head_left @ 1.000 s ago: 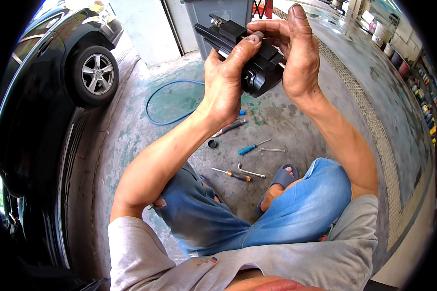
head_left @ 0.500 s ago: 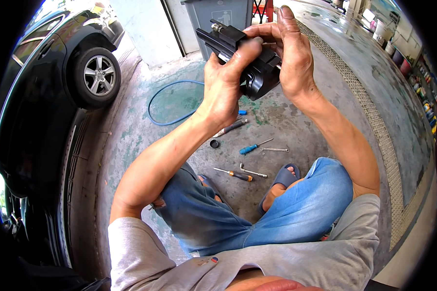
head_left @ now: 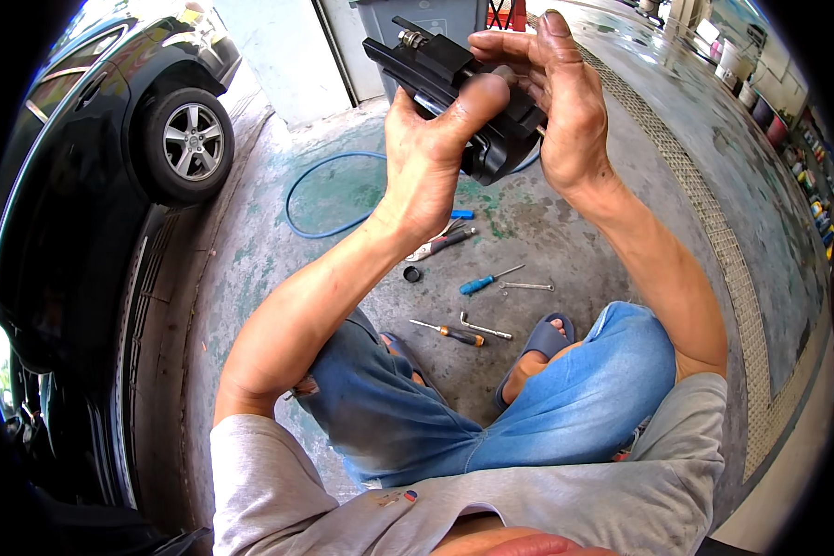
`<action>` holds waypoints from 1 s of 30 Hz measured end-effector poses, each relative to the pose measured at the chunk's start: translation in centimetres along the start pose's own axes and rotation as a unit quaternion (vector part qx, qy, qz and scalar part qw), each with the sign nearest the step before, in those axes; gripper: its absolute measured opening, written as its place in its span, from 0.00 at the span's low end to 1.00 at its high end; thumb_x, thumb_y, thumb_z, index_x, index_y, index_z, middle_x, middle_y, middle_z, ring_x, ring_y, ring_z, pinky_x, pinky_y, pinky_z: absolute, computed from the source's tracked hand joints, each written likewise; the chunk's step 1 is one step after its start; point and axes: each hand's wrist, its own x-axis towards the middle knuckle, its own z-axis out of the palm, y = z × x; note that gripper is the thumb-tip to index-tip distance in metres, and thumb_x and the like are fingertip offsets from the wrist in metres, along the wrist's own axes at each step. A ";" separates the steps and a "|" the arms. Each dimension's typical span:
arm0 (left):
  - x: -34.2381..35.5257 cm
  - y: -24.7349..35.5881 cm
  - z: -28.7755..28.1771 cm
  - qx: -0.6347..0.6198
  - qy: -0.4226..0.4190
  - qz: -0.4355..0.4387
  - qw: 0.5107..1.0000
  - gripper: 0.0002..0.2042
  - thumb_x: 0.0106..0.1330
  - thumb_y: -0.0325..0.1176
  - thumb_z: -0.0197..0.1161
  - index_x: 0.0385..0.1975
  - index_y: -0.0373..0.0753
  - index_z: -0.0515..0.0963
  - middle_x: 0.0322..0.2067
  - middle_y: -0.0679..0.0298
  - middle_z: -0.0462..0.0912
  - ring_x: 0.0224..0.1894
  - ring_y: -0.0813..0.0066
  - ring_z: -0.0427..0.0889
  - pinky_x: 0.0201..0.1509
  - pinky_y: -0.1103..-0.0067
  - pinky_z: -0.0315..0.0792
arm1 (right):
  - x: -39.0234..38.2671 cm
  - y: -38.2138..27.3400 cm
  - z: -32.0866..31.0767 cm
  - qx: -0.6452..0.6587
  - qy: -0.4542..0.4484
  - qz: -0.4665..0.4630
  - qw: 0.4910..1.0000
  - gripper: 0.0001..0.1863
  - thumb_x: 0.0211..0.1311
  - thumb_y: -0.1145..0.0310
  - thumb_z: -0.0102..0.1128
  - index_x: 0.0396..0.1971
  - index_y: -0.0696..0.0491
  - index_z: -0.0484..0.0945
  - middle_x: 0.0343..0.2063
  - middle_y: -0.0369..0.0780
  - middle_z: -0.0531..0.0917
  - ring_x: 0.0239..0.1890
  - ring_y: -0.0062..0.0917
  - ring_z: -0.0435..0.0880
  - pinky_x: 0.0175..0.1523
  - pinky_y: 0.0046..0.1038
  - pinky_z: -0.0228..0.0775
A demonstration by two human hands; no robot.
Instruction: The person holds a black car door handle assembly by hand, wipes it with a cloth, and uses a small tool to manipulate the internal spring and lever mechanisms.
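L grip (head_left: 424, 153): holding blk unit (head_left: 499, 156) | R grip (head_left: 573, 116): cupped nr R end, can't tell hold

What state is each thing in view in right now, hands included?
Black part: held up, tilted.
Left hand: closed on that part.
Right hand: open beside it, contact unclear.
Blue hose: looped on the floor.
Blue-handled screwdriver: lying flat.
Orange-and-black screwdriver: lying flat.
Straight wrench: lying flat.
L-shaped wrench: lying flat.
Grey bin: upright.
Car wheel: mounted.
Jeans: torn at one knee.
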 end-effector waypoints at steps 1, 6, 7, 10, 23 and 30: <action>0.0 0.0 0.0 0.000 0.001 0.000 1.000 0.25 0.57 0.39 0.74 0.50 0.33 0.74 0.40 0.59 0.82 0.41 0.74 0.82 0.49 0.77 0.77 | 0.2 0.5 -0.1 0.013 0.009 0.010 1.000 0.45 0.72 0.33 0.32 0.37 0.65 0.83 0.32 0.44 0.86 0.36 0.26 0.84 0.46 0.24 0.75; -0.1 0.1 0.2 -0.006 0.006 0.006 1.000 0.24 0.57 0.38 0.75 0.49 0.33 0.74 0.39 0.60 0.82 0.40 0.75 0.82 0.49 0.78 0.77 | 0.3 2.1 -0.7 0.004 -0.029 -0.055 0.998 0.44 0.73 0.35 0.32 0.38 0.66 0.83 0.33 0.46 0.86 0.36 0.28 0.85 0.47 0.26 0.76; -0.2 0.1 0.2 -0.006 0.006 0.006 1.000 0.24 0.57 0.38 0.75 0.49 0.33 0.74 0.39 0.60 0.82 0.40 0.75 0.82 0.49 0.78 0.77 | 0.4 2.1 -0.8 0.004 -0.029 -0.055 0.998 0.44 0.73 0.35 0.32 0.38 0.66 0.83 0.33 0.46 0.86 0.36 0.28 0.85 0.47 0.26 0.76; -0.3 0.1 0.4 -0.004 0.007 0.009 1.000 0.24 0.57 0.39 0.75 0.48 0.33 0.74 0.39 0.60 0.82 0.40 0.75 0.82 0.48 0.78 0.77 | 0.5 2.2 -1.0 0.000 -0.027 -0.063 0.998 0.44 0.73 0.36 0.32 0.38 0.66 0.83 0.33 0.47 0.86 0.35 0.28 0.85 0.47 0.25 0.76; -0.3 0.0 0.0 0.006 -0.006 0.013 1.000 0.26 0.57 0.41 0.76 0.50 0.34 0.74 0.41 0.61 0.82 0.42 0.75 0.81 0.50 0.78 0.76 | 0.7 2.6 -1.2 0.014 -0.040 -0.074 0.996 0.41 0.74 0.39 0.34 0.36 0.66 0.82 0.34 0.48 0.86 0.36 0.28 0.86 0.47 0.26 0.77; -0.4 -0.2 -0.2 0.010 -0.006 0.006 1.000 0.33 0.54 0.47 0.78 0.53 0.35 0.70 0.45 0.60 0.80 0.46 0.74 0.81 0.53 0.77 0.76 | 0.8 2.0 -1.1 0.012 -0.020 -0.046 0.999 0.42 0.74 0.38 0.33 0.34 0.65 0.83 0.32 0.48 0.87 0.35 0.28 0.85 0.47 0.27 0.76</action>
